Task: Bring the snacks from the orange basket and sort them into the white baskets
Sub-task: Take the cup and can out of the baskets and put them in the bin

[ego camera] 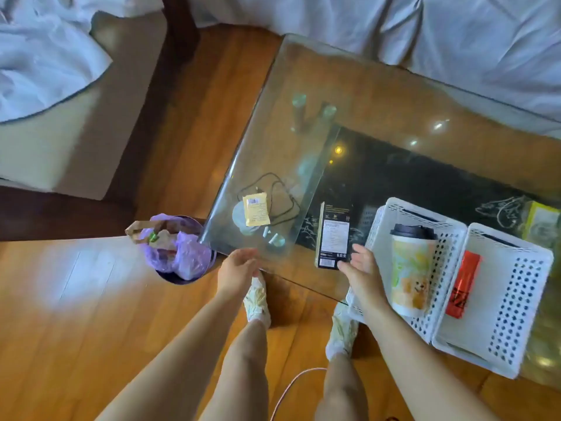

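Observation:
Two white baskets stand side by side at the glass table's near right. The left white basket holds a printed cup with a dark lid. The right white basket holds a red packet. A black box with a white label lies on the glass just left of the baskets; my right hand touches its near right corner with loosely spread fingers. My left hand hovers relaxed and empty over the table's near left corner. A yellow snack packet lies on the glass. No orange basket is in view.
A round bin lined with a purple bag stands on the wooden floor by the table's left corner. A black cable loops beside the yellow packet. A yellow-green box sits behind the baskets. Bedding lies beyond the table. A pink cord runs by my feet.

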A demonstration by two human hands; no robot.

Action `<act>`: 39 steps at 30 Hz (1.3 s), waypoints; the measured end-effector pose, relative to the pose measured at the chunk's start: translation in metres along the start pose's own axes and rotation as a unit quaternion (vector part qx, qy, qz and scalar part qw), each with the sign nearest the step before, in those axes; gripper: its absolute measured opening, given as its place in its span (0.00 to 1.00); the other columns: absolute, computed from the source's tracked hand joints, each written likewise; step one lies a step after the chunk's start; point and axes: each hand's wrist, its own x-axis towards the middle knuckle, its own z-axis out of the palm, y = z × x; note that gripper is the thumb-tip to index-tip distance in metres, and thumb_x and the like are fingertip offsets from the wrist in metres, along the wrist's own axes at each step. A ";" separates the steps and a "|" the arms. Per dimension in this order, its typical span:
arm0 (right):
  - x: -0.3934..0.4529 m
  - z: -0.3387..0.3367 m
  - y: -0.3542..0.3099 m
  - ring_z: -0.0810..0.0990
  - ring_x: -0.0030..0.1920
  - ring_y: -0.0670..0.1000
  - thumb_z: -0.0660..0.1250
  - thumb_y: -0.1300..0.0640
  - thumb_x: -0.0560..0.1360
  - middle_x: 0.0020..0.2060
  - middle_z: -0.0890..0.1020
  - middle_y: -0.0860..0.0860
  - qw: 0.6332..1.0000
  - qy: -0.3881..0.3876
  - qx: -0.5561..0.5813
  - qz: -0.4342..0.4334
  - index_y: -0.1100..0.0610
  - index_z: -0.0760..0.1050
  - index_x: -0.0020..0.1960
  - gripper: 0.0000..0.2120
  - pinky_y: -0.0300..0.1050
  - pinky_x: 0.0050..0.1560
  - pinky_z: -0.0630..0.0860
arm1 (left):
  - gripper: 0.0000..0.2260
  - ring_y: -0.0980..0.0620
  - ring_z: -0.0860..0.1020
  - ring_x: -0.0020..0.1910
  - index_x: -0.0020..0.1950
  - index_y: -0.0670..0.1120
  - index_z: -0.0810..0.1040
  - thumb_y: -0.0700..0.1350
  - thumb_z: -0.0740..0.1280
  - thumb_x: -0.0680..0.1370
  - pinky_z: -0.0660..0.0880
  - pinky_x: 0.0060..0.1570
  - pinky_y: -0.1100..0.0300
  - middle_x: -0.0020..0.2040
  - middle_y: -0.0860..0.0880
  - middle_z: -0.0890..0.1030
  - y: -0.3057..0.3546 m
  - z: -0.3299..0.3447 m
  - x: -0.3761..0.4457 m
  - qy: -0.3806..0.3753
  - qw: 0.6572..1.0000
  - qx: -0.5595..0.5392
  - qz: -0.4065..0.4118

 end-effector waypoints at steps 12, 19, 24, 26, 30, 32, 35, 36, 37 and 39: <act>0.071 0.070 0.024 0.62 0.71 0.61 0.70 0.61 0.72 0.72 0.58 0.61 0.977 0.152 -0.135 0.068 0.60 0.46 0.75 0.42 0.58 0.67 0.68 | 0.30 0.46 0.64 0.69 0.73 0.49 0.59 0.44 0.68 0.75 0.69 0.62 0.49 0.71 0.45 0.62 0.033 -0.005 0.134 0.072 0.944 0.272 0.170; 0.075 0.075 0.029 0.67 0.68 0.62 0.70 0.62 0.71 0.69 0.63 0.62 0.971 0.171 -0.159 0.051 0.61 0.53 0.74 0.38 0.58 0.66 0.70 | 0.29 0.44 0.65 0.65 0.71 0.49 0.62 0.48 0.70 0.73 0.71 0.55 0.50 0.67 0.44 0.64 0.053 -0.001 0.154 0.035 0.869 0.424 0.253; 0.075 0.077 0.031 0.71 0.65 0.60 0.70 0.64 0.71 0.66 0.68 0.61 0.972 0.162 -0.168 0.038 0.60 0.57 0.72 0.35 0.58 0.61 0.74 | 0.28 0.44 0.66 0.63 0.68 0.47 0.65 0.48 0.71 0.72 0.69 0.57 0.51 0.65 0.44 0.65 0.051 0.003 0.158 0.024 0.833 0.481 0.274; 0.075 0.080 0.032 0.72 0.64 0.60 0.71 0.63 0.70 0.64 0.69 0.61 0.970 0.150 -0.186 0.037 0.59 0.58 0.71 0.35 0.60 0.58 0.76 | 0.26 0.44 0.66 0.62 0.66 0.45 0.66 0.48 0.72 0.72 0.69 0.56 0.52 0.63 0.44 0.66 0.047 0.004 0.159 0.031 0.825 0.491 0.276; 0.075 0.087 0.029 0.73 0.62 0.60 0.71 0.64 0.70 0.64 0.69 0.60 0.967 0.158 -0.193 0.048 0.58 0.57 0.71 0.35 0.57 0.57 0.76 | 0.19 0.44 0.68 0.59 0.61 0.43 0.72 0.49 0.69 0.74 0.67 0.52 0.54 0.60 0.44 0.68 0.034 0.001 0.160 0.047 0.819 0.508 0.265; 0.075 0.092 0.025 0.73 0.63 0.59 0.71 0.65 0.70 0.65 0.69 0.60 0.968 0.152 -0.194 0.052 0.56 0.55 0.71 0.36 0.56 0.55 0.76 | 0.14 0.44 0.70 0.57 0.59 0.43 0.74 0.47 0.66 0.76 0.67 0.49 0.54 0.57 0.44 0.72 0.024 -0.005 0.158 0.042 0.827 0.492 0.269; 0.073 0.100 0.018 0.73 0.62 0.57 0.71 0.67 0.69 0.65 0.67 0.60 0.973 0.134 -0.185 0.042 0.54 0.54 0.71 0.37 0.52 0.51 0.78 | 0.06 0.43 0.76 0.47 0.49 0.44 0.71 0.46 0.65 0.76 0.66 0.37 0.54 0.46 0.46 0.76 0.002 -0.019 0.147 0.036 0.879 0.405 0.248; 0.071 0.102 0.016 0.74 0.62 0.57 0.72 0.67 0.69 0.65 0.67 0.59 0.972 0.132 -0.188 0.039 0.54 0.55 0.70 0.37 0.51 0.49 0.78 | 0.06 0.44 0.75 0.43 0.45 0.46 0.68 0.46 0.64 0.76 0.65 0.34 0.56 0.42 0.47 0.75 -0.007 -0.025 0.142 0.035 0.902 0.365 0.226; 0.069 0.104 0.013 0.74 0.61 0.58 0.73 0.66 0.68 0.64 0.68 0.59 0.972 0.131 -0.191 0.035 0.54 0.56 0.70 0.38 0.50 0.47 0.77 | 0.08 0.46 0.73 0.40 0.43 0.47 0.66 0.46 0.65 0.76 0.63 0.31 0.58 0.40 0.49 0.74 -0.017 -0.032 0.136 0.036 0.924 0.323 0.202; 0.064 0.111 0.007 0.75 0.60 0.58 0.75 0.63 0.66 0.64 0.71 0.59 0.974 0.109 -0.194 0.032 0.56 0.58 0.69 0.38 0.46 0.45 0.74 | 0.09 0.49 0.73 0.38 0.41 0.49 0.66 0.46 0.66 0.75 0.62 0.27 0.60 0.39 0.52 0.75 -0.038 -0.049 0.124 0.038 0.958 0.236 0.157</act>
